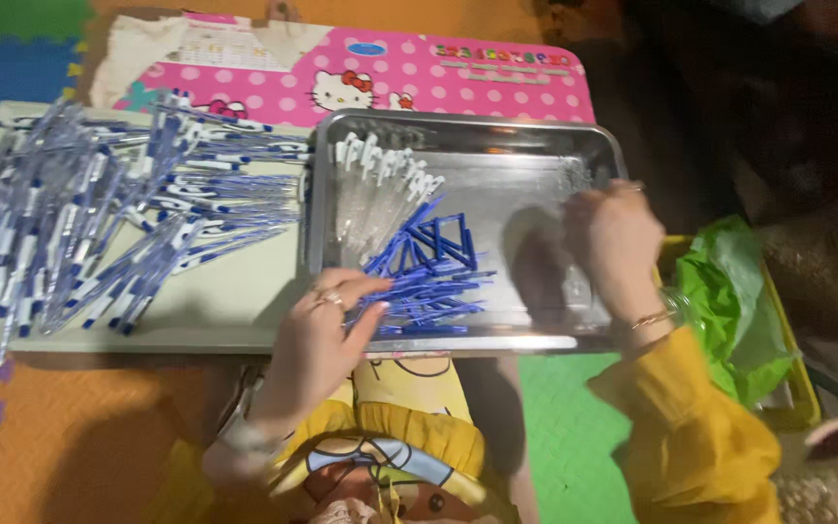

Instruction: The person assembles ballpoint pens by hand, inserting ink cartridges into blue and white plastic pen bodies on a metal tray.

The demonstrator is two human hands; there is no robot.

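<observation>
A shiny metal tray point(574, 146) lies on a low table and holds a heap of thin blue pen refills point(429, 277) and a fan of clear pen barrels with white ends point(380, 184). My left hand point(322, 330) rests at the tray's front edge with its fingers on the blue refills. My right hand point(613, 243) hovers over the bare right part of the tray, fingers curled down; whether it holds anything is hidden by blur.
A large pile of assembled blue and white pens point(99, 213) covers the pale board point(235, 301) to the left. A pink dotted board point(497, 78) lies behind the tray. A yellow bin with a green bag point(729, 301) stands at the right. Coloured foam mats point(80, 437) cover the floor.
</observation>
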